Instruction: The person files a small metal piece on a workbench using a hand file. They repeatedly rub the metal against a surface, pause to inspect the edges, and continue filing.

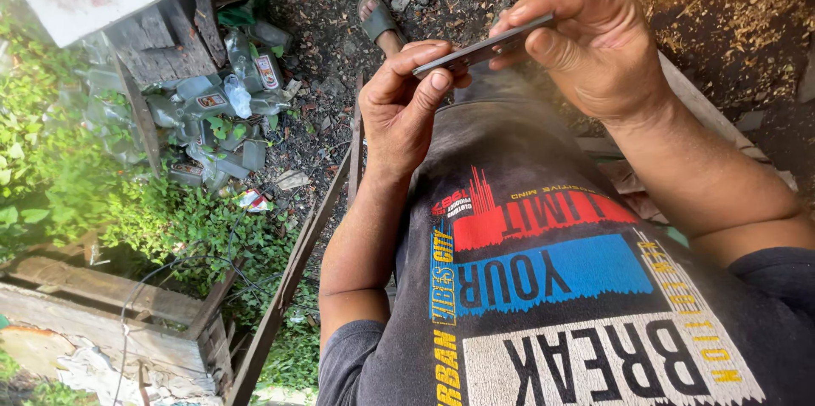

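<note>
Hands are seen from above, raised before a dark printed shirt (543, 287), with a thin flat grey strip (480, 51) held between them. The left hand (399, 109) is closed on the strip's near end, thumb pressed under the edge and fingertips (439, 81) curled over the top. The right hand (594, 49) is closed on the far end, the strip pinched between thumb and bent fingers. The strip is tilted, rising toward the right fingers. For a steady hold, pressure is best kept even at both ends and the fingers kept clear of the edge. Beyond the fingers, a sandalled foot (378, 19) rests on dark ground; left of the fingers, crushed bottles (221, 109) lie among green plants (76, 177).
</note>
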